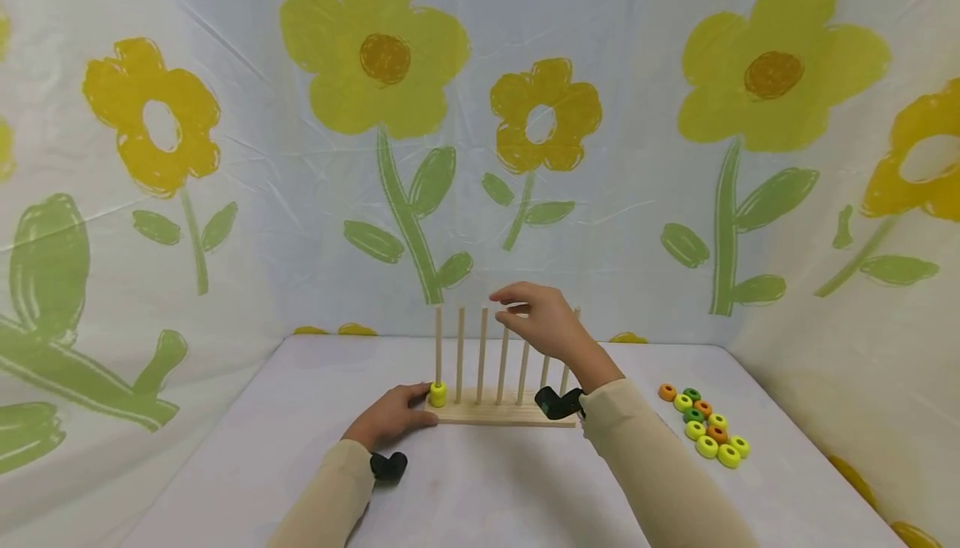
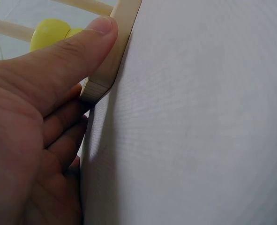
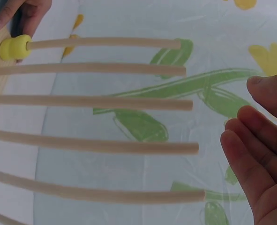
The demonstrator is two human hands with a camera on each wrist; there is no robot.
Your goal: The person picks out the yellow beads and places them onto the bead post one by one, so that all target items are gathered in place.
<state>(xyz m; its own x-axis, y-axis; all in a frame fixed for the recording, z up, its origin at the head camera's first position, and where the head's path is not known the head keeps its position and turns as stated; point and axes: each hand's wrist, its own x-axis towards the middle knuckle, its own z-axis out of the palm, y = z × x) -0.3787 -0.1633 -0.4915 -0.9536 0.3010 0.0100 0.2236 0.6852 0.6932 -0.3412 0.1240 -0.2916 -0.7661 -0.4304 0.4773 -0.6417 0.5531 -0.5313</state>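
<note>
A wooden rack with several upright pegs stands on a flat base (image 1: 502, 419) at the middle of the table. Two yellow beads (image 1: 438, 395) are stacked low on its leftmost peg (image 1: 438, 344). My left hand (image 1: 388, 418) holds the base's left end, its thumb along the front edge in the left wrist view and its other fingers round the end. Over the peg tops hovers my right hand (image 1: 546, 323), fingers slightly bent and apart from the thumb. The right wrist view shows nothing between those fingers, and the peg ends lie just short of them.
To the right of the rack, several loose beads lie grouped on the table (image 1: 450, 490): yellow beads (image 1: 707, 446), orange beads (image 1: 667, 392) and green beads (image 1: 693, 416). A flower-patterned cloth (image 1: 600, 239) hangs behind the table and along both sides.
</note>
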